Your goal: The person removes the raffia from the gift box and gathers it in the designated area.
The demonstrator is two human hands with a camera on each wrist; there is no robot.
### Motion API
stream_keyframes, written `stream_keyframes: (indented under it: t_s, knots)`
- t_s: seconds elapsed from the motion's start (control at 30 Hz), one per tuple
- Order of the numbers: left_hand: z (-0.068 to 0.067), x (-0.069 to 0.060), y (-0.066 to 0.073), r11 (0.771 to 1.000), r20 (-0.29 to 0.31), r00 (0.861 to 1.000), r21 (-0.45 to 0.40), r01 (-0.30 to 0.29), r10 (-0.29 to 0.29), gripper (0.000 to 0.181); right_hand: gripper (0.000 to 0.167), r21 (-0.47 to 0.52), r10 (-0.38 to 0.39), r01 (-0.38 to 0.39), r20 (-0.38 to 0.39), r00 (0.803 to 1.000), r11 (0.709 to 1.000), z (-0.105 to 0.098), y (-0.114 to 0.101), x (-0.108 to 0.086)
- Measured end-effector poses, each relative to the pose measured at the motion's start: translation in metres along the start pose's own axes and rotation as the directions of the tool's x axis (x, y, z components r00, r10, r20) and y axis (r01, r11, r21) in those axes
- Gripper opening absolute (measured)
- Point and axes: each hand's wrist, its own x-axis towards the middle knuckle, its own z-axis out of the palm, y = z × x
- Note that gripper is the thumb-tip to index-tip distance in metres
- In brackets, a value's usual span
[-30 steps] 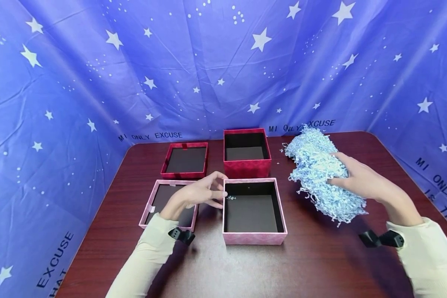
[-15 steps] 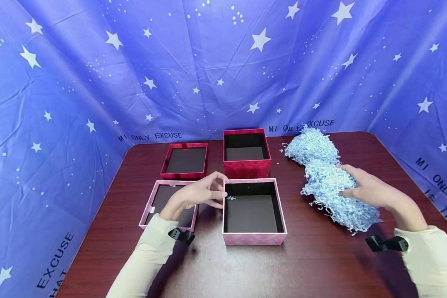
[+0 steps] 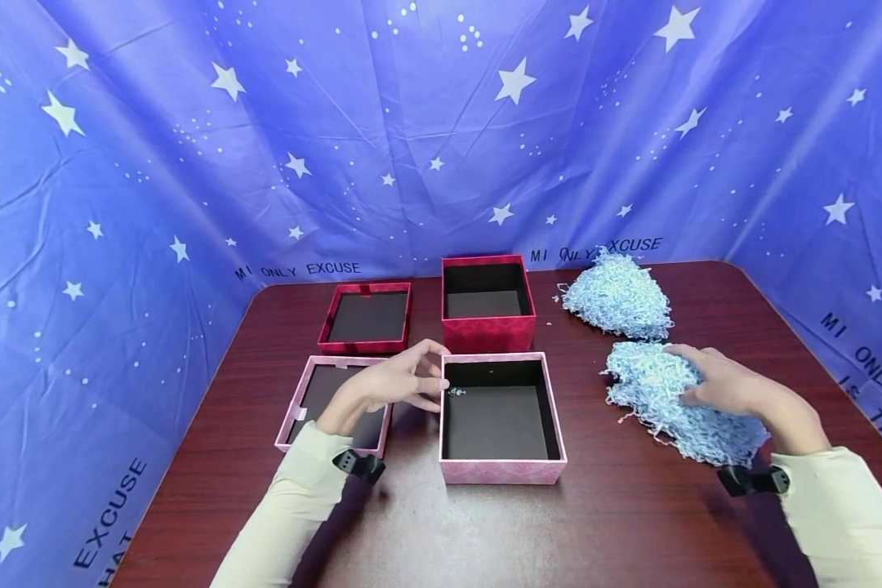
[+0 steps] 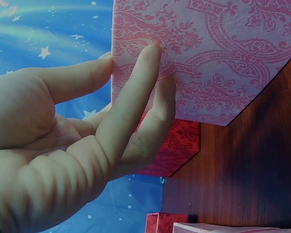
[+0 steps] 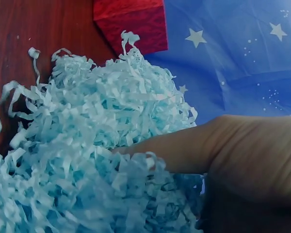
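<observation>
In the head view, a pink patterned box [image 3: 503, 471] with a dark inside stands open-topped at the table's middle. My left hand [image 3: 389, 384] holds its left wall; the thumb tip lies at the rim, and other fingers touch the outside, as the left wrist view shows on the patterned wall [image 4: 218, 53]. A few blue scraps [image 3: 456, 392] lie inside the box. To the right, my right hand [image 3: 738, 388] grips a clump of light blue shredded paper [image 3: 676, 400]; its thumb [image 5: 174, 150] sinks into the strands. The other fingers are mostly hidden.
A second pile of blue shredded paper [image 3: 617, 294] lies at the back right. Behind the pink box stands a deep red box [image 3: 487, 333]. At left are a shallow red lid [image 3: 367, 317] and a pink lid [image 3: 323, 392]. A starry blue curtain [image 3: 382, 122] surrounds the table.
My right hand has moved right and toward me with its clump, which now lies apart from the back pile and lower. My left hand and the boxes have stayed put.
</observation>
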Motion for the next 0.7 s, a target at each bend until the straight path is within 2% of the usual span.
stream_keyframes:
  t_s: [0.27, 0.37, 0.47, 0.57, 0.6, 0.7]
  knots:
    - [-0.001, 0.000, 0.001, 1.000, -0.007, 1.000, 0.017, -0.005, 0.005, 0.046, 0.078, -0.025, 0.021, -0.021, 0.032, 0.999, 0.999, -0.001, 0.001, 0.001]
    - [-0.001, 0.000, 0.001, 0.997, -0.021, 1.000, 0.079, -0.004, 0.006, 0.046, 0.081, -0.031, 0.025, -0.023, 0.055, 0.998, 0.999, -0.007, -0.002, 0.003]
    - [-0.001, -0.001, 0.004, 0.984, -0.045, 0.999, 0.181, 0.004, 0.004, 0.046, 0.083, -0.054, 0.027, -0.023, 0.071, 0.997, 0.998, -0.016, -0.008, 0.005]
    - [-0.001, -0.001, 0.008, 0.950, -0.067, 0.998, 0.312, 0.010, 0.011, 0.049, 0.083, -0.102, 0.026, -0.020, 0.063, 0.998, 0.995, -0.026, -0.018, 0.007]
    - [-0.002, -0.001, 0.010, 0.930, -0.075, 0.997, 0.367, 0.013, 0.016, 0.051, 0.081, -0.122, 0.029, -0.022, 0.058, 0.998, 0.992, -0.029, -0.023, 0.008]
    - [-0.004, 0.000, 0.018, 0.848, -0.105, 0.993, 0.530, 0.010, 0.054, 0.054, 0.076, -0.166, 0.032, -0.028, 0.021, 0.999, 0.986, -0.041, -0.038, 0.011]
